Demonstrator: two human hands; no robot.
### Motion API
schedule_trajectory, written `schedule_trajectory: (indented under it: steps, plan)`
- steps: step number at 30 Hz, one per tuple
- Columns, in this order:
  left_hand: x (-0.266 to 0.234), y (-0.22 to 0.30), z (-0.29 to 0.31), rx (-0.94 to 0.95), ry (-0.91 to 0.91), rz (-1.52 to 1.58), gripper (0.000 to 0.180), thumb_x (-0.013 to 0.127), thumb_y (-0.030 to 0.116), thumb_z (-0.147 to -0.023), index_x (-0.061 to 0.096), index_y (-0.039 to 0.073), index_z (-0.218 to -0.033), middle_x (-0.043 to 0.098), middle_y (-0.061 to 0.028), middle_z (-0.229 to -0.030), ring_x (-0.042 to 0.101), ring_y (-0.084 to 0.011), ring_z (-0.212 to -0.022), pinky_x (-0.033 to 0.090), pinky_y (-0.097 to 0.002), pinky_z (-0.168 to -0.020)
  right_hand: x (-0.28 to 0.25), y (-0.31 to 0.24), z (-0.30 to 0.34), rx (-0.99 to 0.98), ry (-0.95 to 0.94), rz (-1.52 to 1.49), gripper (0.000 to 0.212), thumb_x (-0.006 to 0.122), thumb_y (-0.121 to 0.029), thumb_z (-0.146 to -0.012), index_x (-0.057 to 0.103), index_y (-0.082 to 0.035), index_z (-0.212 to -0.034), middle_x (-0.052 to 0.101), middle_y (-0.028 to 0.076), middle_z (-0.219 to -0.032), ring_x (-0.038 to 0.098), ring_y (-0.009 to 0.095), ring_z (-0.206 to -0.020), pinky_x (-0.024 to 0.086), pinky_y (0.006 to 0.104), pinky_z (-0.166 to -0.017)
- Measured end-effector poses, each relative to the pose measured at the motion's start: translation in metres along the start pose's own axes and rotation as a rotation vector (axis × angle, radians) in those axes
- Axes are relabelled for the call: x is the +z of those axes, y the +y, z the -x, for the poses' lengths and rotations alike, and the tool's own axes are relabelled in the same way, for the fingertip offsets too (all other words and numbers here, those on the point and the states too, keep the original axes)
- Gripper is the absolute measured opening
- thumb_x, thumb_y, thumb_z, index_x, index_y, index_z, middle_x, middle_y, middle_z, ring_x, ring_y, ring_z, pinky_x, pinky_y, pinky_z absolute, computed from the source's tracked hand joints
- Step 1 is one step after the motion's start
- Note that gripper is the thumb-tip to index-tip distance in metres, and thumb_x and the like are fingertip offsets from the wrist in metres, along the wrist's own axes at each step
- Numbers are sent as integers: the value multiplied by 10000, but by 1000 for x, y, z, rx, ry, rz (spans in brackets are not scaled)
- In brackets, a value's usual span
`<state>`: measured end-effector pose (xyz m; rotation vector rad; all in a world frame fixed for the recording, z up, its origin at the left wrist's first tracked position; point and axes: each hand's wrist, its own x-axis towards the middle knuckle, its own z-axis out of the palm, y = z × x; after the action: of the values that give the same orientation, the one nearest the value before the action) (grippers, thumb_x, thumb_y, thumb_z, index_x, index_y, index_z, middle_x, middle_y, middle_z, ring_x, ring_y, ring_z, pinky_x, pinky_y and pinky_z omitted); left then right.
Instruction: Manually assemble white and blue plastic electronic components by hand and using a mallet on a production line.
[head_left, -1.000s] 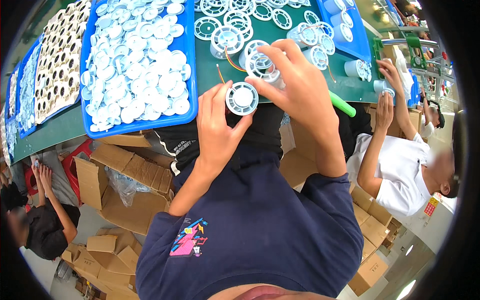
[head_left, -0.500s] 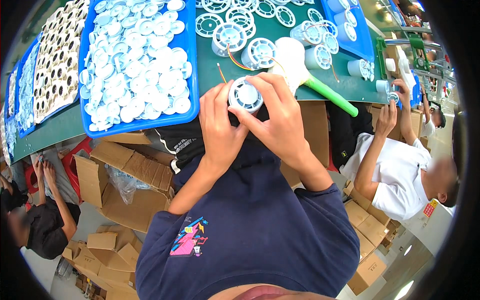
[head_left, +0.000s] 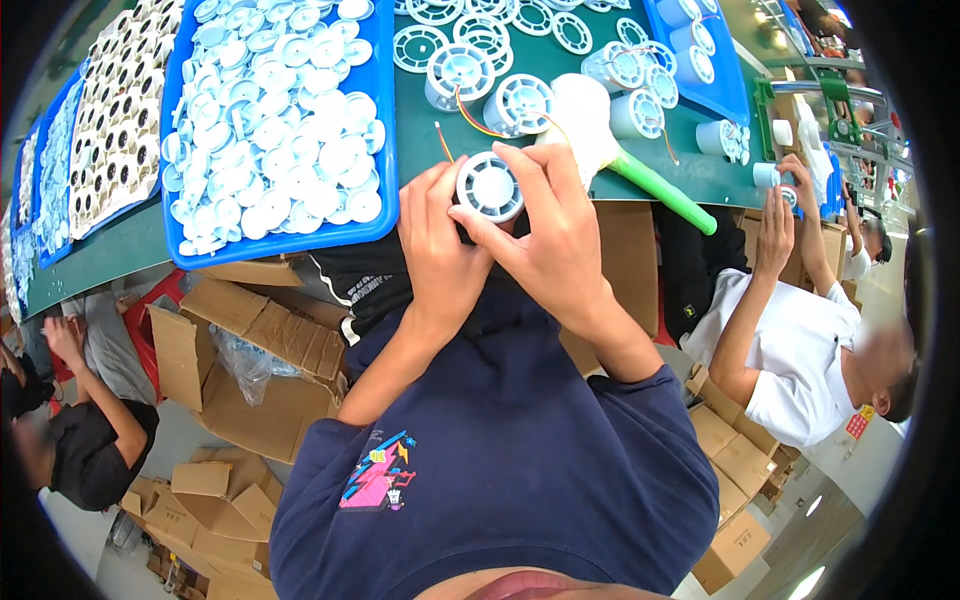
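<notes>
Between my two hands, at the near edge of the green table, is a round pale-blue plastic housing (head_left: pixel 490 188) with a slotted ring on its face. The fingers of my left hand (head_left: pixel 436 230) wrap its left side. My right hand (head_left: pixel 555 225) grips it from the right, thumb at the lower rim and fingers at the top. A wire end sticks up beside my left fingers. Just beyond stand similar housings (head_left: pixel 522 104) with red and yellow wires. A mallet with a white head (head_left: pixel 582 115) and green handle (head_left: pixel 665 192) lies to the right of my hands.
A blue tray (head_left: pixel 290 246) heaped with pale-blue discs stands at left, beside an egg-crate tray (head_left: pixel 115 110) of dark-centred parts. Loose slotted rings (head_left: pixel 418 48) lie at the back. Co-workers sit on both sides; an open cardboard box (head_left: pixel 250 400) is below the table.
My right index finger has shifted slightly on the housing's upper rim, and the housing stays in both hands. The co-worker at right has moved their hands a little.
</notes>
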<state>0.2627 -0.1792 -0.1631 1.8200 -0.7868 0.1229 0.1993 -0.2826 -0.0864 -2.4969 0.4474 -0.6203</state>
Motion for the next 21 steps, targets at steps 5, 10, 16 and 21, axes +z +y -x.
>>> schedule_trajectory:
  steps: [5,10,16,21]
  plan:
    - [1,6,-2,-16,34,46,755,924,173,-706,580,24,-1362,624,-179,-1278,591,-385,-1145,470,-475,-959,1,-1,0,0,19,32,545,899,-199,-771,659,36,-1201,590,154,-1086,648,314,-940,547,404,-787]
    - [3,0,0,60,77,107,767,933,194,-729,567,22,-1380,630,-182,-1285,602,-373,-1139,476,-466,-951,6,-3,0,-15,51,75,531,876,-278,-787,643,10,-1167,559,133,-1015,625,309,-909,547,402,-711]
    - [1,3,-2,50,61,121,751,919,131,-741,564,4,-1391,633,-195,-1283,613,-389,-1126,504,-465,-932,-11,-3,-1,-11,29,85,484,844,-216,-817,640,15,-1190,607,167,-1097,646,344,-979,556,424,-773]
    - [-8,8,-8,9,-6,134,717,896,170,-803,552,-16,-1404,627,-204,-1299,611,-386,-1122,499,-464,-952,-57,43,18,122,144,304,412,724,-53,-868,625,25,-1261,622,196,-1199,617,400,-1093,515,472,-939]
